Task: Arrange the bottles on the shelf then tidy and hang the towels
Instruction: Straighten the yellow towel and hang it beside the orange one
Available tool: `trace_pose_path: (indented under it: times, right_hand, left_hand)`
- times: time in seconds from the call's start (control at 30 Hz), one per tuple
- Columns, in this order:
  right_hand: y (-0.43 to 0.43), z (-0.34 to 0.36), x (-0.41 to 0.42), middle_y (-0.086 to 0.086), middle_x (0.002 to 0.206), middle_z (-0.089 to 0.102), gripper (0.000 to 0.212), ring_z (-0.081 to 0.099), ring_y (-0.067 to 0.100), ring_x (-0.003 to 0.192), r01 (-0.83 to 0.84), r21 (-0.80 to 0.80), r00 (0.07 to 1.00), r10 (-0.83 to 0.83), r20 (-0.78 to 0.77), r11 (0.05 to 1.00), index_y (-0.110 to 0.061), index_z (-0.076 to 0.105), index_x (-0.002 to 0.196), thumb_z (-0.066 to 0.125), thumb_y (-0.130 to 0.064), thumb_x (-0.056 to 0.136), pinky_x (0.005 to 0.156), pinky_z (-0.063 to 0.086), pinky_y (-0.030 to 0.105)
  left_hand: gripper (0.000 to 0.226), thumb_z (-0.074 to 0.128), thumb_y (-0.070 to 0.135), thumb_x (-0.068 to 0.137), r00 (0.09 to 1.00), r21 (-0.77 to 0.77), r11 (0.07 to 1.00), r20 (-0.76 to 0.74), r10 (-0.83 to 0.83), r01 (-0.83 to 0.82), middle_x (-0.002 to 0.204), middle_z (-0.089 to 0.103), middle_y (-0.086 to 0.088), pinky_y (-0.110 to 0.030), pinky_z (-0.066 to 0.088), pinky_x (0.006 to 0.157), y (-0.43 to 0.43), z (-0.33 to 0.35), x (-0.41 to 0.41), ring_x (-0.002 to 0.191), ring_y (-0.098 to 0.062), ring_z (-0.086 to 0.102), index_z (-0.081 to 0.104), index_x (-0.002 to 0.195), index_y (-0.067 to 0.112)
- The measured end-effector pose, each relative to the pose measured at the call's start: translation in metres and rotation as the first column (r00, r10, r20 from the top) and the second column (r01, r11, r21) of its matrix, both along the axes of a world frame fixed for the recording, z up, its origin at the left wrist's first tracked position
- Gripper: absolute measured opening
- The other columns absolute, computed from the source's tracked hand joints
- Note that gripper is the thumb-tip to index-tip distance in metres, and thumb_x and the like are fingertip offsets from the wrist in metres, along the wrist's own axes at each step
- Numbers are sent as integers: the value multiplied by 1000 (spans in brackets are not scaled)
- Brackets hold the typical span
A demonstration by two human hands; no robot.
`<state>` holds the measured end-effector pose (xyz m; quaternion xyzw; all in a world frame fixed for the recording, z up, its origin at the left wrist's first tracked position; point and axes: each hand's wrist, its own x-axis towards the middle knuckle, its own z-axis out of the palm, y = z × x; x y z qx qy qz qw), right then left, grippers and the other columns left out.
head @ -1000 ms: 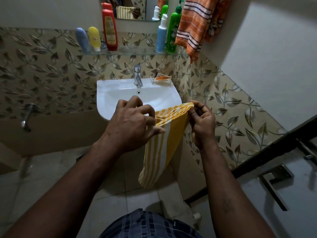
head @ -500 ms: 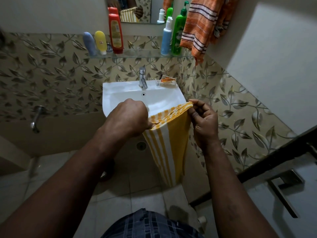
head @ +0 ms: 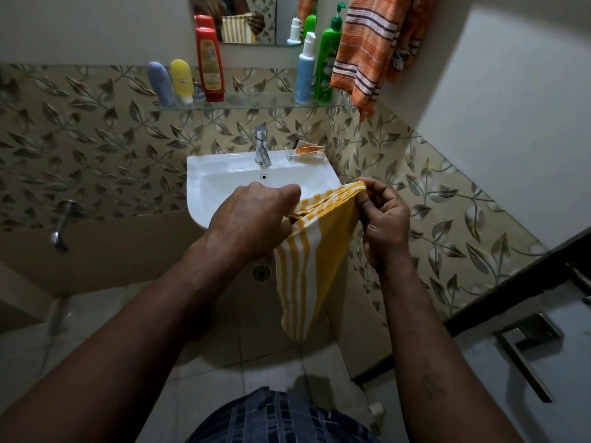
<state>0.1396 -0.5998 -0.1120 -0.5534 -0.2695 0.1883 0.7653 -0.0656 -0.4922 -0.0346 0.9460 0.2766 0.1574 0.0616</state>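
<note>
A yellow and white striped towel (head: 307,270) hangs folded in front of the sink. My left hand (head: 252,219) grips its top edge on the left, fingers curled under. My right hand (head: 382,215) pinches the top right corner. On the glass shelf (head: 256,100) stand a grey-blue bottle (head: 160,83), a yellow bottle (head: 182,79), a red bottle (head: 209,62), a blue pump bottle (head: 303,71) and a green pump bottle (head: 327,65). An orange striped towel (head: 367,49) hangs at the upper right.
A white sink (head: 224,180) with a chrome tap (head: 262,148) sits below the shelf, a soap dish (head: 307,151) on its right rim. A mirror (head: 236,17) is above. A wall tap (head: 62,225) sticks out at left. A door handle (head: 524,350) is at right.
My left hand has closed over the towel's top left edge and drawn the folded layers together. The view has tilted slightly down and shifted left.
</note>
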Motion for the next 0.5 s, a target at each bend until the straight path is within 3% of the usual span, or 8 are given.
trace_pose_path:
  times: [0.1, 0.2, 0.37, 0.5]
  right_hand:
    - [1, -1, 2, 9, 113, 76, 20, 71, 24, 112, 22, -15, 1000, -22, -2, 1000, -18, 72, 113, 67, -5, 98, 101, 58, 44]
    - [1, -2, 1, 9, 111, 76, 20, 71, 23, 110, 22, -28, 1000, -22, 11, 999, -19, 73, 112, 68, -5, 97, 100, 58, 45]
    - [0, 0, 0, 10, 114, 77, 19, 71, 28, 114, 15, -21, 1000, -14, 23, 1000, -21, 74, 112, 70, -10, 96, 101, 58, 46]
    - [0, 5, -1, 7, 110, 78, 21, 72, 25, 111, 0, -9, 1000, 0, 31, 1000, -22, 74, 109, 69, -6, 97, 99, 58, 43]
  left_hand:
    - [19, 67, 34, 99, 996, -6, 997, 28, -80, 80, 86, 66, 1, -31, 38, 61, 2, -4, -1, 76, -17, 55, 62, 117, 36]
    - [28, 64, 40, 102, 997, 12, 999, 52, -50, 49, 97, 72, -2, -31, 40, 66, 3, -6, -2, 82, -16, 55, 64, 129, 35]
    - [27, 65, 41, 100, 999, -3, 1000, 43, -13, 13, 86, 63, 1, -31, 36, 60, 3, -9, -3, 77, -18, 54, 57, 124, 33]
    - [27, 66, 42, 99, 1000, -11, 1000, -7, -20, 19, 86, 63, -1, -34, 42, 60, 7, -9, -5, 78, -22, 57, 56, 122, 33]
